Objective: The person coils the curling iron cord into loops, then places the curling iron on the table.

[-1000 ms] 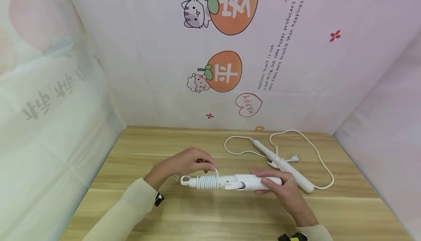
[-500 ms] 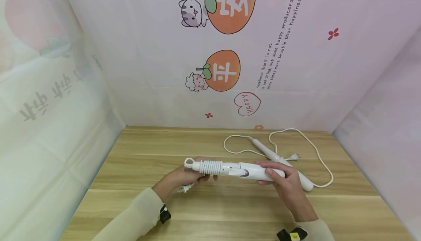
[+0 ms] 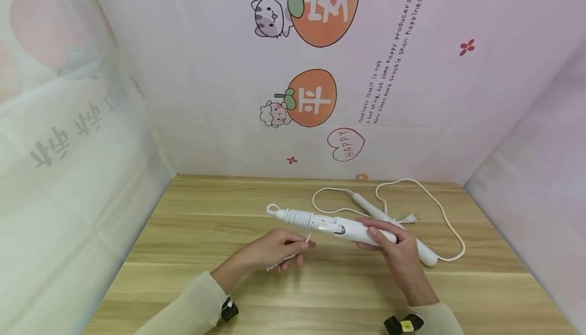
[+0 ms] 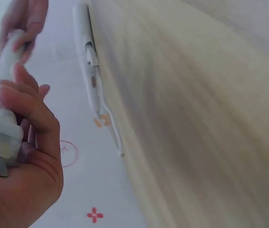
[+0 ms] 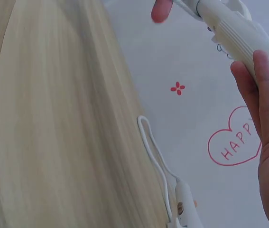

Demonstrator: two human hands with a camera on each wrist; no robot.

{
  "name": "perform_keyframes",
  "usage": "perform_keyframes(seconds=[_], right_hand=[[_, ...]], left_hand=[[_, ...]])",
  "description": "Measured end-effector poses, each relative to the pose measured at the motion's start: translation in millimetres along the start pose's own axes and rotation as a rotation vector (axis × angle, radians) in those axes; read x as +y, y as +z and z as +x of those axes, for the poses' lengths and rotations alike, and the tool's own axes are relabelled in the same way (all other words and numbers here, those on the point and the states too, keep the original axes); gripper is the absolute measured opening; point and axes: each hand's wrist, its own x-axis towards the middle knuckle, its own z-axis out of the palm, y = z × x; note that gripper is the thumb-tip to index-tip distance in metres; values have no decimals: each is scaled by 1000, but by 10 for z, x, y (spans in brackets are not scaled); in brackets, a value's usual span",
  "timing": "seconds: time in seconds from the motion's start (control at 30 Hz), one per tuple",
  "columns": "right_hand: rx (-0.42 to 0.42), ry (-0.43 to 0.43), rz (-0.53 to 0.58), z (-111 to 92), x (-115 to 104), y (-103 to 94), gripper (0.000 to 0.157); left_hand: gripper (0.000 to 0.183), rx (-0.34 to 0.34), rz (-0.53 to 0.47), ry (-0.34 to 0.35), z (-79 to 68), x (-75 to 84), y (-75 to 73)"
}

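A white curling iron (image 3: 352,229) is held up over the table in my right hand (image 3: 398,246), whose fingers and thumb grip its thick end. Its white power cord (image 3: 299,218) is wound in several turns around the thin end, with a small loop at the tip. Below those turns, my left hand (image 3: 279,248) pinches the loose length of cord between thumb and fingers. In the left wrist view, the cord's plug (image 4: 4,140) lies against the left palm. The right wrist view shows the iron's ridged side (image 5: 238,40) above the right fingers.
A second white curling iron (image 3: 423,252) lies slantwise on the wooden table (image 3: 206,198), behind the right hand. Its cord (image 3: 441,210) loops towards the back wall, with its plug (image 3: 409,218) beside the iron. Printed cloth (image 3: 220,142) forms the back wall, and pale cloth hangs at both sides.
The held iron's corded end has risen and tilted upward. My left hand passed the cord behind the iron and now has it below, in front. The second iron stays put.
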Motion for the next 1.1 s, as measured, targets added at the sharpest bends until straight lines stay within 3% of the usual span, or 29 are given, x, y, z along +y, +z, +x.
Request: perform_keyframes(seconds=[0.23, 0.33, 0.57, 0.7, 0.9, 1.1], right_hand=[[5, -9, -110, 17, 49, -29, 25], [0, -6, -130, 20, 63, -36, 26], [-26, 88, -248, -22, 63, -55, 25], [-87, 114, -266, -69, 59, -78, 22], [-209, 88, -224, -75, 39, -74, 20], [-288, 59, -150, -95, 40, -77, 23]], left_hand=[[24, 86, 202, 29, -102, 119, -18], [26, 105, 301, 59, -133, 170, -27], [20, 158, 616, 136, -218, 329, -105], [20, 159, 727, 186, -253, 401, -218], [18, 114, 745, 260, -239, 422, -334], [18, 40, 622, 295, -164, 342, -373]])
